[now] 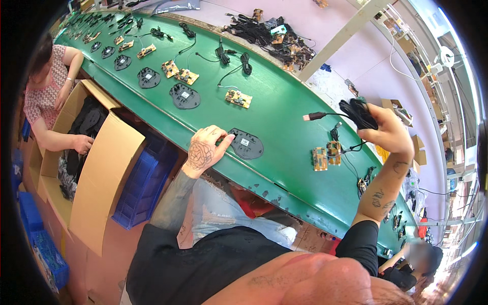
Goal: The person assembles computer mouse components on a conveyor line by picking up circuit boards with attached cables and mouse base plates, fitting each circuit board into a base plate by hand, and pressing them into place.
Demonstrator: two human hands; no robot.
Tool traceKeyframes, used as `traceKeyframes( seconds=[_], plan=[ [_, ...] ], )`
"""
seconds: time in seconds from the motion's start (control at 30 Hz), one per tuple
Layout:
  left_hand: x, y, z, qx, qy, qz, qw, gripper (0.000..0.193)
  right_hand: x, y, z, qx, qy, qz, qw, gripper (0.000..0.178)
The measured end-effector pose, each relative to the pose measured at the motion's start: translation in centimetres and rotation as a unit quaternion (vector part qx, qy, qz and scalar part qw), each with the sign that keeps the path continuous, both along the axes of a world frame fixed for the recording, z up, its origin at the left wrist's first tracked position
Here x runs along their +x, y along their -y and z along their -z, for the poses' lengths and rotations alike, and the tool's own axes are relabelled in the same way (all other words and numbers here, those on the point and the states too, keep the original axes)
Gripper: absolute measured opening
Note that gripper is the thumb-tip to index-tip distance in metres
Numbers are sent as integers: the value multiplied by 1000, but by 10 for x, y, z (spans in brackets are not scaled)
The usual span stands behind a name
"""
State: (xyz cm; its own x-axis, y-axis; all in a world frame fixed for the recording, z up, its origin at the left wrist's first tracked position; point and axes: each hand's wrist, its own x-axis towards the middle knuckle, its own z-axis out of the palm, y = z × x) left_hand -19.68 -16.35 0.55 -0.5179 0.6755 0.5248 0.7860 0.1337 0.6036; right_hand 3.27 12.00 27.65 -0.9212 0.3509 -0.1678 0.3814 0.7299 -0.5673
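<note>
Right grip: I have my right grip (389, 127) clenched around a coiled black cable (358, 113), over the green desk (284, 147).
Cable plug: the plug (307, 117) sticks out to the left of that grip on a length of cord.
Circuit boards: two small circuit boards (319, 158) lie side by side, below and left of my right grip; a dark lead runs between them and the grip, but I can't tell whether it belongs to the coil.
Left grip: my left grip (206, 149) has its fingers curled, its thumb at the plate's edge; I can't tell whether it pinches or only touches.
Black plate: the black plate (247, 144), bearing a pale label, lies flat on the desk just right of my left grip.
Single board: a single board (238, 98) with its own cord lies beyond my left grip.
Cardboard box: well left of my left grip, a co-worker's hand (82, 144) reaches into the cardboard box (104, 188).
</note>
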Motion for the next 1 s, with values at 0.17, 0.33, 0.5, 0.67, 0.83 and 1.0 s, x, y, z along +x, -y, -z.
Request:
traceKeyframes(
  seconds=[0.17,0.33,0.5,0.67,0.83,1.0],
  plan=[
    [1,-2,2,8,-23,-7,1000,20,-12,0,-52,100,-79,-291,948,52],
    [1,5,1,2,6,-24,1000,18,-119,-39,-63,93,-78,-292,949,40],
    [4,-4,-5,37,-32,-18,999,19,-199,-101,-79,627,-265,-38,732,27],
    [4,-5,1,29,7,-23,999,20,-238,-112,-71,638,-311,41,704,36],
    [2,4,5,26,-2,-29,999,20,-234,-53,24,573,-365,-110,725,40],
    [-1,4,6,31,-28,-23,999,15,-203,-5,147,238,-166,-114,950,37]
  ],
)
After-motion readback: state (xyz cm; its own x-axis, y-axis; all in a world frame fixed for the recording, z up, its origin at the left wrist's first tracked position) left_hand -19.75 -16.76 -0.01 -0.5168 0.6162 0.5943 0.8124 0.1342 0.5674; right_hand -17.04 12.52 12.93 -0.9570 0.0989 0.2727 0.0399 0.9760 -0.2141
